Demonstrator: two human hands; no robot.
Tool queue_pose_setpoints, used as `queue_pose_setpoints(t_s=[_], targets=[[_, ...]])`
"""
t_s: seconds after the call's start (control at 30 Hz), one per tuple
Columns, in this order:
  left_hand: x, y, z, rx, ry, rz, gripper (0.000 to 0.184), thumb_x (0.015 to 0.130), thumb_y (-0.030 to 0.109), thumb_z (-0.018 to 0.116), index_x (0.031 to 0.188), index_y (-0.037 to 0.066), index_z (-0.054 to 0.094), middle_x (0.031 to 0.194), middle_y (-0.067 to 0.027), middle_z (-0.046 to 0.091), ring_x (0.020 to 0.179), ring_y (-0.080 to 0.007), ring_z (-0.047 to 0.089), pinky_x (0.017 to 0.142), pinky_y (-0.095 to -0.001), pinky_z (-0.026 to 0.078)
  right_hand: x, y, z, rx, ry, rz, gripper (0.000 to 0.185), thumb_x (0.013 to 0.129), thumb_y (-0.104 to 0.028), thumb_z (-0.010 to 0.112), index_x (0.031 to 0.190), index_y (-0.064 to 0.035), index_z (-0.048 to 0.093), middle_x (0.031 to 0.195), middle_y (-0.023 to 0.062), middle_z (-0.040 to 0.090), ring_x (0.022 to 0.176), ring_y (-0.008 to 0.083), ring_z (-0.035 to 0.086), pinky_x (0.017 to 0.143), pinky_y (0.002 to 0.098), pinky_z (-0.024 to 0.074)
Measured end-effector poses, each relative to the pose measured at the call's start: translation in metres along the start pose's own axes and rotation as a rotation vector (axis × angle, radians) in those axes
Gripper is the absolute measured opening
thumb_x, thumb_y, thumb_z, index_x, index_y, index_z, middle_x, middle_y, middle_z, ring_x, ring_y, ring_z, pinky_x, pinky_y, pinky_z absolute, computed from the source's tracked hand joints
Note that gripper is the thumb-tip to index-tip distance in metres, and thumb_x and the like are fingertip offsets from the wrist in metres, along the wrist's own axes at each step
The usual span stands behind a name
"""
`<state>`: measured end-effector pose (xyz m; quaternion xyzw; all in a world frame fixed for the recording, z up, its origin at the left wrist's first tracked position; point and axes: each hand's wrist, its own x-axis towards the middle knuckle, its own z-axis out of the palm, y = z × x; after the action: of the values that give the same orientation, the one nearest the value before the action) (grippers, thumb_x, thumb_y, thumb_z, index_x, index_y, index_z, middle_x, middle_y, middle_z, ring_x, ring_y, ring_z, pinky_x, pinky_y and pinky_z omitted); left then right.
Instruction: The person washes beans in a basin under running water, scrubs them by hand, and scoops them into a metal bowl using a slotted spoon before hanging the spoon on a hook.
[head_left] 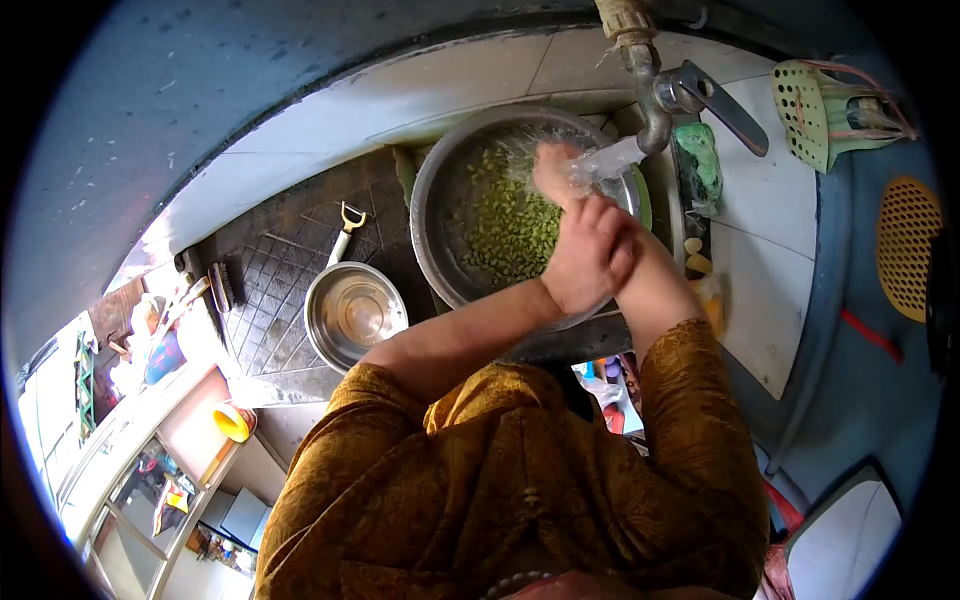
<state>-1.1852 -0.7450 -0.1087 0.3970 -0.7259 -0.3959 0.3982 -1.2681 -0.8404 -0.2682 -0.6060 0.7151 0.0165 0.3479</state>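
Note:
Over a large metal basin (428, 235), my left hand (595, 255) is wrapped round my right wrist. My right hand (558, 175) is under the water stream (606, 161) from the tap (655, 130); splashing and blur hide its fingers. Many small green pieces (510, 225), like peas or cut beans, lie in the basin below my hands. Water splashes up near the basin's far rim. The tap's lever (725, 108) points to the right.
Left of the basin, a small metal bowl (322, 318) and a white-handled peeler (342, 240) sit on the dark ridged counter (275, 290). A brush (221, 287) lies farther left. Right of the tap are a green scrubber (698, 160) and a perforated green holder (803, 115).

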Motion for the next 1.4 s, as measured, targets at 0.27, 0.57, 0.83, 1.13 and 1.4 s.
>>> queue_pose_setpoints(t_s=[0.27,0.57,0.83,1.13,1.4], targets=[[0.006,-0.135,-0.016,-0.14,0.29,-0.515,0.025,0.08,0.005,0.053,0.103,0.007,0.061,0.092,-0.0151,0.056,0.093,-0.0308,0.053,0.082,-0.0399,0.045,0.031,0.097,0.027,0.422,-0.076,-0.299,0.035,0.092,-0.033,0.052,0.102,-0.0012,0.062,0.096,0.0073,0.062,0.086,0.0191,0.059,0.081,0.0316,0.0456],[-0.026,-0.172,-0.009,0.272,0.049,-0.819,0.04,0.079,0.018,0.061,0.117,0.006,0.055,0.106,-0.0196,0.057,0.106,-0.0361,0.051,0.091,-0.0463,0.042,-0.193,-0.084,-0.248,0.323,0.85,-0.377,0.034,0.097,-0.03,0.047,0.1,-0.0001,0.062,0.092,0.0097,0.067,0.084,0.0188,0.063,0.07,0.033,0.0487],[-0.031,-0.213,-0.026,0.404,-0.092,-0.818,0.061,0.08,0.024,0.06,0.136,0.015,0.039,0.138,-0.0119,0.038,0.129,-0.0334,0.033,0.103,-0.0475,0.033,-0.179,-0.048,-0.133,0.7,0.263,-0.422,0.042,0.101,-0.033,0.038,0.076,-0.0049,0.057,0.064,0.0037,0.057,0.057,0.0121,0.053,0.052,0.0272,0.0436],[-0.032,-0.193,-0.009,0.588,-0.673,-0.8,0.048,0.09,0.04,0.049,0.136,0.027,0.044,0.14,-0.0064,0.036,0.13,-0.032,0.034,0.103,-0.0573,0.031,-0.034,0.043,0.035,-0.394,0.069,-0.172,0.037,0.088,-0.02,0.059,0.124,-0.0158,0.051,0.122,0.0119,0.045,0.108,0.031,0.05,0.081,0.0514,0.0438],[-0.121,-0.193,0.021,0.115,-0.472,-1.056,0.044,0.096,0.036,0.042,0.135,0.015,0.04,0.138,-0.0137,0.038,0.124,-0.0382,0.039,0.095,-0.0476,0.042,-0.126,0.042,0.076,0.03,-0.007,0.032,0.036,0.089,-0.022,0.058,0.121,-0.0098,0.045,0.112,0.0169,0.047,0.102,0.0366,0.052,0.073,0.0511,0.0479]])
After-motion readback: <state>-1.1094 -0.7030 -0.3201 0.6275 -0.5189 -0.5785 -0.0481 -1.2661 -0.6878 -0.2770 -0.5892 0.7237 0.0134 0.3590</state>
